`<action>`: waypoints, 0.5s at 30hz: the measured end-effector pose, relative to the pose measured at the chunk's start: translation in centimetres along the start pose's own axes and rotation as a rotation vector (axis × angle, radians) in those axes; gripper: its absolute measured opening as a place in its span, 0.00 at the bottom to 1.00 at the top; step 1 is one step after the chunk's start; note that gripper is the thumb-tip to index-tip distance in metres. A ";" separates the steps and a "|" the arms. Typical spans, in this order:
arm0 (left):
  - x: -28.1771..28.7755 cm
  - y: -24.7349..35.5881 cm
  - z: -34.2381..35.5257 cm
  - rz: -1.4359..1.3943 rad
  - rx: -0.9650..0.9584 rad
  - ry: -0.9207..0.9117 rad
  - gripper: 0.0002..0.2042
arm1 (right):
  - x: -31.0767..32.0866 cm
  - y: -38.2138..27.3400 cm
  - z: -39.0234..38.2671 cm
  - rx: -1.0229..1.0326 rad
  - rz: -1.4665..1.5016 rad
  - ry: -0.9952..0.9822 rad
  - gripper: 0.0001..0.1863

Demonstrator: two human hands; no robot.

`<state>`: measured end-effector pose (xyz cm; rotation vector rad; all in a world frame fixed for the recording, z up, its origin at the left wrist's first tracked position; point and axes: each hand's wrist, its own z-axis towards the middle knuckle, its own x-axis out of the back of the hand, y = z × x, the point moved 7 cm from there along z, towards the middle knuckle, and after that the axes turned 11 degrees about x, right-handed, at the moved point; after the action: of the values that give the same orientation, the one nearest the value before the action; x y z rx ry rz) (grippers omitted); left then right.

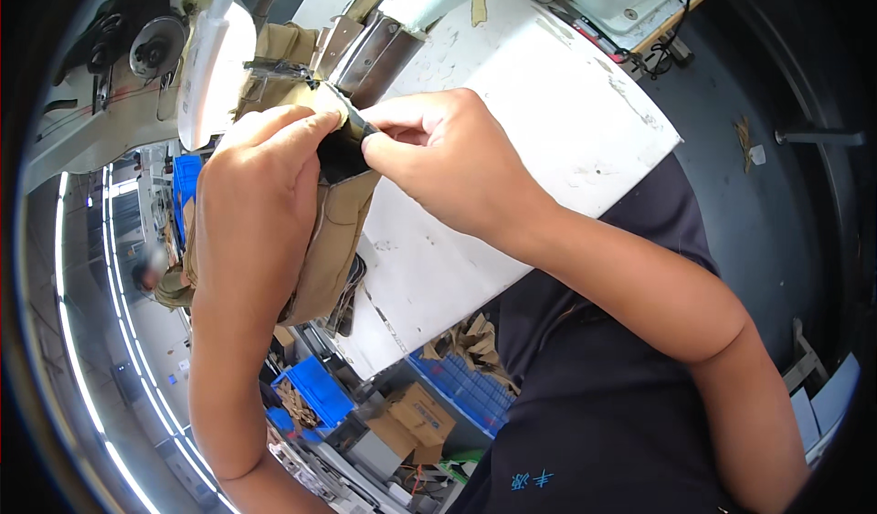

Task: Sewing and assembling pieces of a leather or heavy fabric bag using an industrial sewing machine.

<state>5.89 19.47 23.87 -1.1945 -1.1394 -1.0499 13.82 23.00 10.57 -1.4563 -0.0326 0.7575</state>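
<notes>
Tan cloth point(331, 240) hangs in folds over the near left side of the white worktop, below a sewing machine point(155, 48). My left hand point(260, 194) pinches the cloth's upper edge between thumb and fingers, close to the machine's metal parts. Right beside it, my right hand point(438, 148) grips a narrow dark strip point(359, 128) along that same edge with thumb and forefinger. Dark material point(343, 159) shows between the two hands, inside the fold. Just beyond the fingertips stands a curved metal guide point(379, 57). The fingers partly hide where the cloth meets the machine.
The white worktop point(512, 103) reaches rightward to a corner, with a small cloth scrap point(479, 10) at its far side. A black cable point(671, 43) hangs at the far right. Below are a blue crate point(466, 391), a blue bin point(315, 391) and a cardboard box point(416, 418). Another person point(169, 286) is in the left background.
</notes>
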 end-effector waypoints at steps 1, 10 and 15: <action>-0.1 -0.1 0.1 -0.018 0.004 0.009 0.14 | -0.1 0.4 0.1 -0.004 0.005 -0.006 0.11; -0.5 -0.6 0.8 0.102 -0.027 0.099 0.12 | -0.7 1.2 2.2 0.169 0.097 0.143 0.10; -0.7 -0.1 0.9 0.160 -0.037 0.134 0.12 | -0.3 0.5 2.8 0.150 -0.055 0.104 0.10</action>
<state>5.61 20.39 23.19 -1.2049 -0.9096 -1.0160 12.10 25.23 10.73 -1.3447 0.0630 0.6253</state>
